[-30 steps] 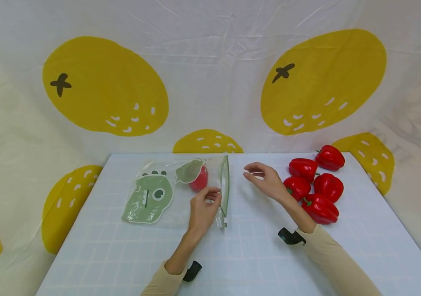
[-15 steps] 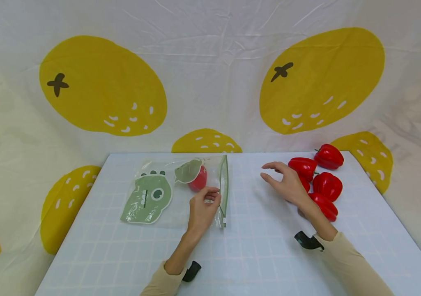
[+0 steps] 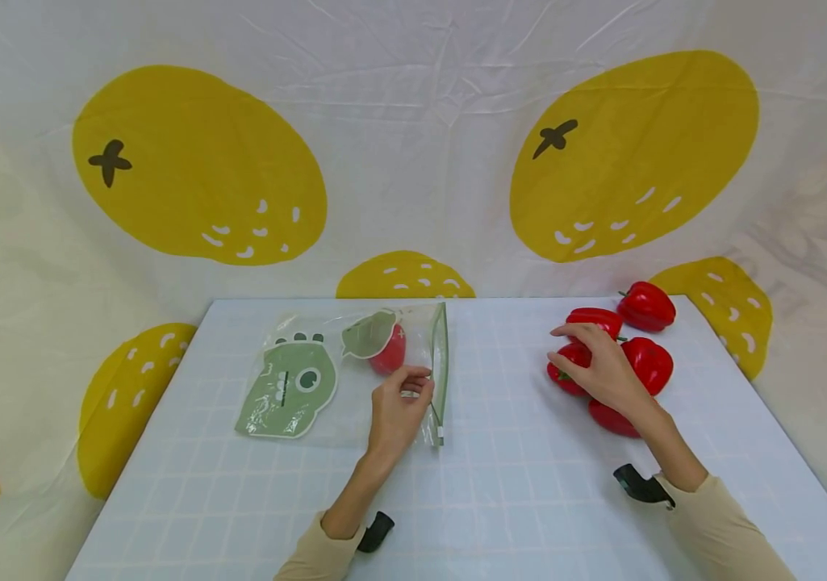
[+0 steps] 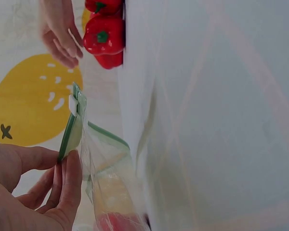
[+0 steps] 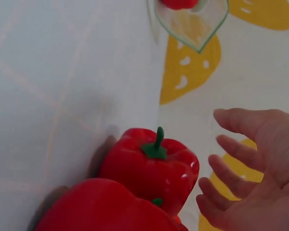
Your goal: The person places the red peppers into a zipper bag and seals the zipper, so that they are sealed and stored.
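Note:
My left hand (image 3: 400, 407) pinches the green zip edge (image 4: 70, 127) of a clear zip bag (image 3: 355, 411) between thumb and fingers. In the left wrist view the bag's mouth gapes apart. Inside the bag lies a red bell pepper (image 3: 389, 355), partly behind a green print. Above the cluster of red bell peppers hovers my right hand (image 3: 605, 367), its fingers spread and loosely bent. The nearest one below it is a bell pepper (image 5: 147, 168) with a green stem; the right wrist view shows a gap between it and the fingers.
Several bell peppers lie together at the table's right, among them one bell pepper (image 3: 647, 307) at the back edge. A green dinosaur face (image 3: 293, 391) is printed on the bag's left part. Behind the white table (image 3: 239, 500) hangs a cloth (image 3: 420, 161) with yellow fruit shapes.
My right hand has moved rightward from beside the bag to over the bell peppers. The left hand stays at the zip edge, and the bag lies as before.

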`<act>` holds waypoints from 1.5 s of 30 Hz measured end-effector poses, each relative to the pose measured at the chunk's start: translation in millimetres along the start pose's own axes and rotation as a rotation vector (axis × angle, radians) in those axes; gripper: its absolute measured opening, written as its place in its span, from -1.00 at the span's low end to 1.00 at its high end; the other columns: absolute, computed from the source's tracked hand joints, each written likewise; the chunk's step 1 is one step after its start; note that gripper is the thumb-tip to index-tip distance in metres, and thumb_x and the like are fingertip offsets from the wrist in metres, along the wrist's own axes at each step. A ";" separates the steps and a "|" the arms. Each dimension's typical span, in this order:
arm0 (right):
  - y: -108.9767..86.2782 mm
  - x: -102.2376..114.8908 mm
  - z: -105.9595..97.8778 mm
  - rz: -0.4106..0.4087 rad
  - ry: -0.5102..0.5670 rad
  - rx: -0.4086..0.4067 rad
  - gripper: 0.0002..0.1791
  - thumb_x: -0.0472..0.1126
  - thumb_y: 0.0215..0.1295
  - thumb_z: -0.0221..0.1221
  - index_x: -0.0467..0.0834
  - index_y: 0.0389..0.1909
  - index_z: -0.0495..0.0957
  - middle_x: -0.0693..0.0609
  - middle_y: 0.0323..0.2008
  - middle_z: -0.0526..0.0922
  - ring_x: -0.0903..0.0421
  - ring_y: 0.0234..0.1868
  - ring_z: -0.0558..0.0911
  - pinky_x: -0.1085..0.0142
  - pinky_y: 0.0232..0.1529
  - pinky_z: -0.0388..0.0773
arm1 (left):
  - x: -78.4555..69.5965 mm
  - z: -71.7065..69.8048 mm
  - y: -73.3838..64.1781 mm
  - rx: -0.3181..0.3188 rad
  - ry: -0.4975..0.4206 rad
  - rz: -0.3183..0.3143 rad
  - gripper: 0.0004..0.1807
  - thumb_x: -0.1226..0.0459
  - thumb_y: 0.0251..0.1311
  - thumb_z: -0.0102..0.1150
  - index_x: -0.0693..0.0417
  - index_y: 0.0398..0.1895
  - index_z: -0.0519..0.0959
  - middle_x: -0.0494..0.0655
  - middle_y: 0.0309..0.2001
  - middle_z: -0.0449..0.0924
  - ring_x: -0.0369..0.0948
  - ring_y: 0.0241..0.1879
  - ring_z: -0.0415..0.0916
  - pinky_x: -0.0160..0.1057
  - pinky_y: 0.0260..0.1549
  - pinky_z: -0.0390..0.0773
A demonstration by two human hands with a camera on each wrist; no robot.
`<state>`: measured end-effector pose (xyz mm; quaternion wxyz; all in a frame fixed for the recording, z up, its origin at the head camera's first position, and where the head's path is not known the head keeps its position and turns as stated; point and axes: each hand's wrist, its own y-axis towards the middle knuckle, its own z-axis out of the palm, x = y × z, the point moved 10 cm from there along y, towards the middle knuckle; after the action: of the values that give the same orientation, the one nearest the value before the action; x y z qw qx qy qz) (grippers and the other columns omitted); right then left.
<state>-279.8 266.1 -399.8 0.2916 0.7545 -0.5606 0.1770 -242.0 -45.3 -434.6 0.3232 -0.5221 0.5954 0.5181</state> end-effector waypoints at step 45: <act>-7.4 -22.5 7.0 0.042 -0.161 0.273 -0.04 -0.17 0.03 0.57 -0.25 0.44 0.33 -0.36 0.33 0.39 -0.37 0.31 0.35 -0.25 -0.11 0.67 | 2.5 2.3 -2.6 0.024 -0.004 -0.042 -0.88 0.45 0.24 0.32 0.23 -0.17 0.71 0.00 -0.31 0.71 -0.10 -0.31 0.67 -0.36 -0.31 0.68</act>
<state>-280.2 279.8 -420.4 0.1366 0.7870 -0.5686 0.1966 -240.5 -43.5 -438.2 0.3414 -0.5296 0.5899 0.5049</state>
